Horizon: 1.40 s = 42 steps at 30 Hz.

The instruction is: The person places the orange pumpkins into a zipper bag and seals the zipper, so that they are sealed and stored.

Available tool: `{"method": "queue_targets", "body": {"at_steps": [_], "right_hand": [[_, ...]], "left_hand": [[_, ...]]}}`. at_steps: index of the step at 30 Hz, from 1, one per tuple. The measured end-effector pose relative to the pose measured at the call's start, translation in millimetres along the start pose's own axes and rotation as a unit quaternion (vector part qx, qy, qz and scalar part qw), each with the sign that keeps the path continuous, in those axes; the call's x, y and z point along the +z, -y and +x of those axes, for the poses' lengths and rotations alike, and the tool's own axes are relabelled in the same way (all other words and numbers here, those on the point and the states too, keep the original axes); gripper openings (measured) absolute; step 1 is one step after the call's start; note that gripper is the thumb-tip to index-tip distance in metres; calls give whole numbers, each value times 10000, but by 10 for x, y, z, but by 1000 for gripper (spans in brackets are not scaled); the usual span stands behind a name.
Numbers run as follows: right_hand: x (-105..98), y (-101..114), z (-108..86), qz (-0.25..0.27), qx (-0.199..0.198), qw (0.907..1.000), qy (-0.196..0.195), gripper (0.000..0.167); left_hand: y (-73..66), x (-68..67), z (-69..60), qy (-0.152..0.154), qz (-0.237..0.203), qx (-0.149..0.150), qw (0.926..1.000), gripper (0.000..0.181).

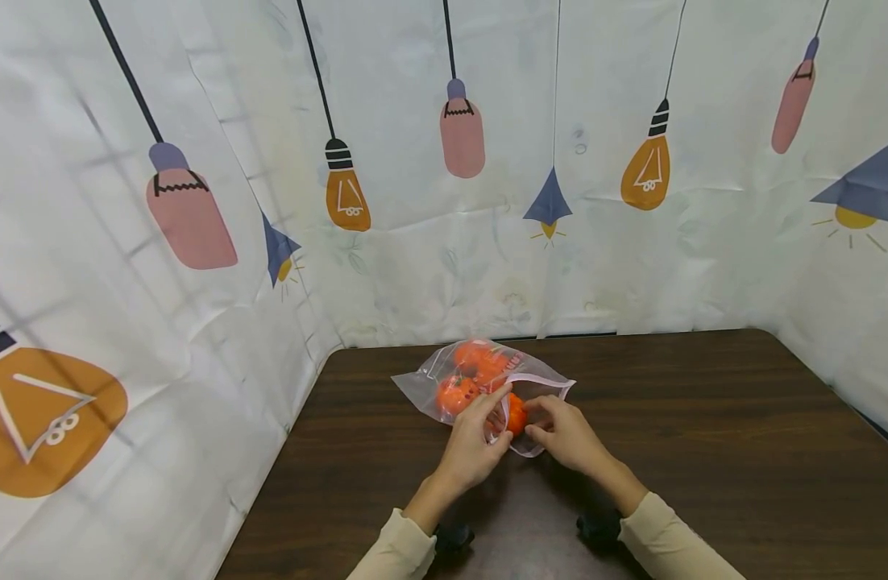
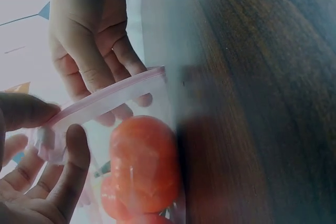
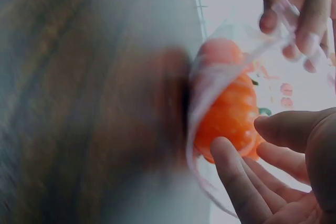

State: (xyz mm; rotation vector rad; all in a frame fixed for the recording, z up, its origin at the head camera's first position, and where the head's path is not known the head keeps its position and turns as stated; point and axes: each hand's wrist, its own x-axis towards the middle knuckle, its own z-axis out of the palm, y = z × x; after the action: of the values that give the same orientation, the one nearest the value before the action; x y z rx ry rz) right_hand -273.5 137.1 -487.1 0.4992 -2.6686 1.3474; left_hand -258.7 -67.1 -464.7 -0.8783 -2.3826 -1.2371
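A clear zip bag [image 1: 424, 385] with a pink seal lies on the table, holding several small orange toy pumpkins [image 1: 456, 395]. My left hand [image 1: 473, 443] pinches the seal edge at the bag's mouth, thumb against fingers, as the left wrist view also shows. At the mouth is an orange pumpkin [image 3: 231, 114], ribbed, with green stems visible near it. My right hand [image 1: 569, 435] is beside that pumpkin at the opening. Its fingers [image 3: 228, 163] are spread and bent slightly toward the pumpkin; whether they touch it cannot be told.
The dark wood-grain table [image 1: 705, 451] extends around the bag. Behind it and on the left hangs a white curtain [image 1: 415, 274] printed with lamps and bulbs. Dark devices [image 1: 454, 538] sit under both wrists.
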Motion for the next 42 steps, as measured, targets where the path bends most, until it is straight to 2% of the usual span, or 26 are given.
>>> {"method": "queue_targets", "body": {"at_steps": [7,12,18,23,30,33,36,42], "right_hand": [[-196,-59,20,125,65,9999,99,15],[-369,-92,35,344,273,9990,46,16],[-504,-139,49,423,295,9986,-140,22],[-550,-196,66,407,374,9981,-260,33],[-580,-266,72,435,648,9968,-186,52],[-582,-302,75,379,678,9969,-115,57],[-580,-334,73,331,693,9970,-55,57],[-597,-364,73,294,794,9964,22,29]], "left_hand": [[-26,5,-13,530,285,110,9981,67],[-58,-4,-26,833,485,141,9952,68],[-95,8,-40,1220,785,219,9892,68],[-149,23,-57,1611,1087,298,9805,67],[-214,11,-71,2122,1674,654,9606,54],[-220,11,-73,2325,1605,647,9571,52],[-231,18,-76,2508,1469,518,9554,52],[-228,58,-87,2815,1254,344,9507,52]]}}
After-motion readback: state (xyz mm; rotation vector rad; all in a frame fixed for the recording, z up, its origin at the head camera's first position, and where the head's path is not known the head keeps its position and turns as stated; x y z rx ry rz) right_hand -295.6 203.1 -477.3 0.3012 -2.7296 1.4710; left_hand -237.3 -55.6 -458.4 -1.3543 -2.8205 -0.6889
